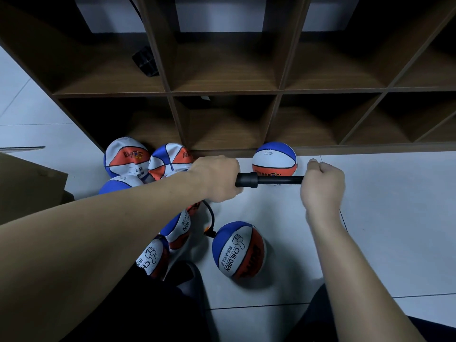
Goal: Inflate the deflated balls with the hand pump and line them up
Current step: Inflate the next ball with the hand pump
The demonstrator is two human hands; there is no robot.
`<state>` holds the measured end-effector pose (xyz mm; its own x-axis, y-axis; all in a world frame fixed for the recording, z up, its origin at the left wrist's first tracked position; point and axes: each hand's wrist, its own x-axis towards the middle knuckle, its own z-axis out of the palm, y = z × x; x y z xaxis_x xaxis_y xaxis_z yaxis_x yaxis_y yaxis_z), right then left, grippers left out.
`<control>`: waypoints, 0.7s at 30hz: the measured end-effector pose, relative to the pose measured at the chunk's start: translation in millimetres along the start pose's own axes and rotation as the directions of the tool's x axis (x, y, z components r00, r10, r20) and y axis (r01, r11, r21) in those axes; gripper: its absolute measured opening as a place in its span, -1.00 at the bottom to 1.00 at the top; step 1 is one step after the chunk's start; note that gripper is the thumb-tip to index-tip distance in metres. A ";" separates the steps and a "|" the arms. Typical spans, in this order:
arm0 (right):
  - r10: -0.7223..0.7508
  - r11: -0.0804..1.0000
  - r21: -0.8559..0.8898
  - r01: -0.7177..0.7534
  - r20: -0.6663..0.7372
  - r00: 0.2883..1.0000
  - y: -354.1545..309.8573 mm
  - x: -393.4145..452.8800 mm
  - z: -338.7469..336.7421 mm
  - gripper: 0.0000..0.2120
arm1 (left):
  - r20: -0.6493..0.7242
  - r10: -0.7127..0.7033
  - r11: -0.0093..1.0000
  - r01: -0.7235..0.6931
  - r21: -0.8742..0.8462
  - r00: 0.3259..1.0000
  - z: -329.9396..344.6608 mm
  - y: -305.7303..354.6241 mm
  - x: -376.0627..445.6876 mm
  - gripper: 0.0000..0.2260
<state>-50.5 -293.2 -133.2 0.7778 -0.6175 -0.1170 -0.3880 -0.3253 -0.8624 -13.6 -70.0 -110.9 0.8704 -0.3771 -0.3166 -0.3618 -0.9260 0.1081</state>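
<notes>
A black hand pump (269,180) lies level between my hands above the floor. My left hand (217,177) grips its barrel end. My right hand (322,185) grips the handle end, which is hidden in the fist. A black hose (211,218) curves down from the pump to the valve of a blue, white and orange ball (238,253) on the floor. One round ball (274,159) stands against the shelf base. Several flat, deflated balls (128,156) lie in a heap at the left, partly under my left arm.
A dark wooden cubby shelf (278,91) fills the back; a black object (145,60) lies in one upper cubby. A cardboard box (29,186) stands at the left. My dark-clad knees and a black shoe (190,275) are at the bottom. White tiled floor (394,206) spreads to the right.
</notes>
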 end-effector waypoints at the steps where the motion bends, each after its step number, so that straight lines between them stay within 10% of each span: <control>1: -0.020 1.000 0.009 0.020 -0.020 1.000 -2.6 -7.3 5.5 -0.51 | -0.014 0.002 1.000 -0.002 -0.003 1.000 1.6 3.2 -0.5 -0.70; 21: -0.048 0.999 0.012 0.046 0.271 0.961 -0.9 -27.8 34.9 -0.52 | 0.013 0.044 0.999 -0.044 0.008 0.999 0.7 -0.3 -0.8 -0.71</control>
<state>-54.5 -250.7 -146.3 0.9003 -0.3843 -0.2045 -0.3455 -0.3449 -0.8727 -14.4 -69.4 -111.4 0.8491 -0.4170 -0.3242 -0.4023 -0.9083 0.1146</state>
